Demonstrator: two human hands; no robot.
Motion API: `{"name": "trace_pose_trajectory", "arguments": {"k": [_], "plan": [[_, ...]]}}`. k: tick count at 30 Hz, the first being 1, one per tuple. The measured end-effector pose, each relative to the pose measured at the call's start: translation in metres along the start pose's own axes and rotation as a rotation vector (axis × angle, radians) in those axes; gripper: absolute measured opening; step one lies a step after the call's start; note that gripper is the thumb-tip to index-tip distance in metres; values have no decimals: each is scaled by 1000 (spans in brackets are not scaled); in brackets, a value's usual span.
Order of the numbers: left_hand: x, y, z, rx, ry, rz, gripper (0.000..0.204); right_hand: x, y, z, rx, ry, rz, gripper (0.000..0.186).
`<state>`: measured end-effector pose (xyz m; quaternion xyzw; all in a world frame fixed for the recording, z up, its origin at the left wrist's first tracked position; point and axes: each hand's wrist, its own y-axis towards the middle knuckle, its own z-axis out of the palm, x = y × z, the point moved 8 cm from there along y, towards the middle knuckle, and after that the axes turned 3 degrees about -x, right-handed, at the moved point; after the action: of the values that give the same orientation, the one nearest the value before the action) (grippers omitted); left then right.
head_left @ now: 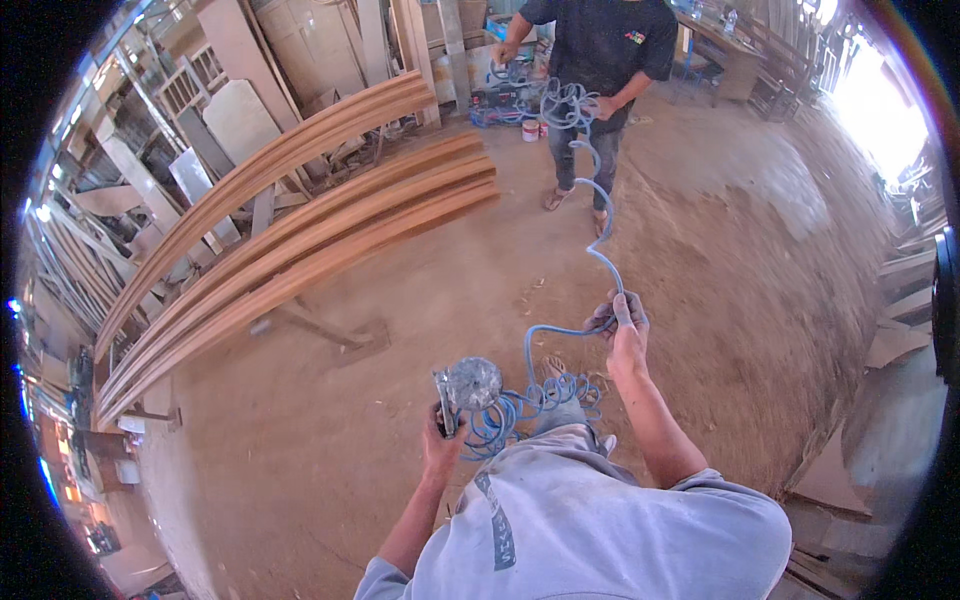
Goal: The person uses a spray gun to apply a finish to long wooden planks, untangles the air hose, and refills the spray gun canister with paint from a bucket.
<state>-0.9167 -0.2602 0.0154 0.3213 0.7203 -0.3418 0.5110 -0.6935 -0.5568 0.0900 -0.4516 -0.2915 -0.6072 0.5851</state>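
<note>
My left hand (440, 440) is closed round a metal spray gun with a round, grey-stained cup (472, 383) on top. Loops of blue coiled air hose (490, 428) hang beside it, in front of my legs. Out to the right, my right hand (624, 330) grips the same hose between thumb and fingers. From there one stretch dips back toward the loops. The other runs away in loose waves to a co-worker (610, 45), who stands opposite and holds a bundle of hose coils (570, 106).
Long brown wood mouldings (330, 205) lie raised across the left side on supports (330, 328). Boards and panels (240, 118) lean behind them. Small cans (530, 130) stand near the co-worker. A wooden table (715, 38) is at the far right, and sheet offcuts (835, 475) lie at the right edge.
</note>
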Motion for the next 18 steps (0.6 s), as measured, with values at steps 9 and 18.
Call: {"name": "trace_pose_trajectory", "arguments": {"k": [9,18], "plan": [[0,-5,-3,-29,-40,-16,38,11,-1,14,33,8,-29,16],[9,2,1,13,-65,-42,41,6,-11,22,24,27,-43,17]]}}
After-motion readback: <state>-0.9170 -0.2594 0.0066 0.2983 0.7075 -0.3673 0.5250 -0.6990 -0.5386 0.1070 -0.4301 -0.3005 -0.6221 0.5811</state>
